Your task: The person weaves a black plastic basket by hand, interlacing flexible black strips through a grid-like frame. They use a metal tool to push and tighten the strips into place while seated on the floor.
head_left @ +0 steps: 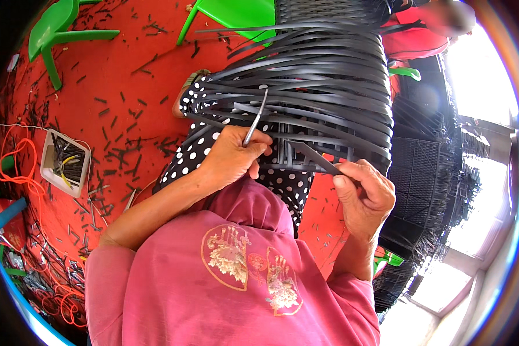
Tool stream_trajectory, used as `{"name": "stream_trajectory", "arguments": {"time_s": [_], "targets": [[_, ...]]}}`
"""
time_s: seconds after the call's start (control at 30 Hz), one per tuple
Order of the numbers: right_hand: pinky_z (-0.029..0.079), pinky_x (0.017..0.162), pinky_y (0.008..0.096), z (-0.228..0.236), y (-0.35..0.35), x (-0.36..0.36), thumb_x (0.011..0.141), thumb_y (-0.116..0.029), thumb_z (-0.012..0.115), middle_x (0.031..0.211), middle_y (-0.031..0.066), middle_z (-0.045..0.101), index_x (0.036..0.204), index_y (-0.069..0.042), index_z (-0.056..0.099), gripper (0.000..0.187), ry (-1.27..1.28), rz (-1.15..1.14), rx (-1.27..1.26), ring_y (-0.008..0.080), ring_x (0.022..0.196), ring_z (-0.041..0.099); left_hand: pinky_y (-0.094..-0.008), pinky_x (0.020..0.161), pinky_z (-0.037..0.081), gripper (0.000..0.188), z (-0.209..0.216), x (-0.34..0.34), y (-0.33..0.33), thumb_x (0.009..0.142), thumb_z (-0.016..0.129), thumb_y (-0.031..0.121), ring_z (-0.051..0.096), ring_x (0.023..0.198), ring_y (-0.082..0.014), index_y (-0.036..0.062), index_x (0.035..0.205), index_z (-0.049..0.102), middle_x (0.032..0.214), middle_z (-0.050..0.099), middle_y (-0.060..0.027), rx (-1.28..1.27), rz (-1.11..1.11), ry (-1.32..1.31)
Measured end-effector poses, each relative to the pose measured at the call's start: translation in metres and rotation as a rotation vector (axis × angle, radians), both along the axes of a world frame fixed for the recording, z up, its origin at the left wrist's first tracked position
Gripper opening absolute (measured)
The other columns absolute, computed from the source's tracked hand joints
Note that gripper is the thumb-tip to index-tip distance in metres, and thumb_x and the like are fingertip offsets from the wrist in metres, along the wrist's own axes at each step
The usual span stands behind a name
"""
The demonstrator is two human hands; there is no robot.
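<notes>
A black woven panel (334,106) with many long loose flat strips lies across my lap, its strips fanning out to the left. In my left hand (236,153) is a thin silver metal hook tool (257,115), gripped near its lower end, with its bent tip up among the strips. My right hand (366,193) pinches one flat black strip (317,157) between thumb and forefinger, at the panel's near right side. This strip runs up and left toward the weave. The strip's far end is hard to tell apart from the others.
Short black offcuts litter the red floor (155,63). A pale bin (56,181) of black pieces and orange tubing (26,173) lie at left. Green plastic seats (55,32) stand at far left and top. Stacked black woven pieces (415,179) and another person (418,40) are at right.
</notes>
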State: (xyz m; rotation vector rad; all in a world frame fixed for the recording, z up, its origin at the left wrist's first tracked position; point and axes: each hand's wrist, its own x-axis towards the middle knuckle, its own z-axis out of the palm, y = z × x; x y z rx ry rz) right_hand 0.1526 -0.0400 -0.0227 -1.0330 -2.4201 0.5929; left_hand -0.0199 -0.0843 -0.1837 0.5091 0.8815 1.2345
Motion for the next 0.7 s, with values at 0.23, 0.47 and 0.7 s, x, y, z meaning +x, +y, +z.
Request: {"name": "stream_trajectory", "arguments": {"time_s": [0.23, 0.47, 0.7], "targets": [[0.043, 0.049, 0.0279, 0.003, -0.003, -0.009, 0.072, 0.007, 0.065, 0.065, 0.0081, 0.055, 0.087, 0.000, 0.066, 0.017, -0.269, -0.041, -0.033, 0.0185, 0.051, 0.055, -0.0210, 0.038, 0.038, 0.009, 0.003, 0.010, 0.018, 0.079, 0.066, 0.002, 0.052, 0.042, -0.0108, -0.0062, 0.078, 0.061, 0.063, 0.059, -0.0091, -0.065, -0.015, 0.006], [0.047, 0.050, 0.0337, 0.000, -0.001, -0.007, 0.073, 0.004, 0.063, 0.068, 0.0104, 0.057, 0.087, 0.000, 0.065, 0.014, -0.396, 0.044, 0.022, 0.0263, 0.055, 0.060, -0.0210, 0.038, 0.037, 0.010, 0.001, 0.012, 0.023, 0.077, 0.070, 0.001, 0.049, 0.042, -0.0103, -0.0032, 0.074, 0.061, 0.061, 0.059, -0.0088, -0.121, -0.001, -0.014], [0.047, 0.053, 0.0381, -0.001, 0.002, -0.011, 0.073, 0.000, 0.063, 0.071, 0.0117, 0.055, 0.089, 0.000, 0.064, 0.016, -0.482, 0.096, -0.003, 0.0310, 0.059, 0.059, -0.0210, 0.038, 0.036, 0.016, 0.004, 0.019, 0.026, 0.076, 0.073, 0.006, 0.048, 0.043, -0.0086, -0.0007, 0.071, 0.059, 0.059, 0.057, -0.0075, -0.106, 0.045, 0.122]]}}
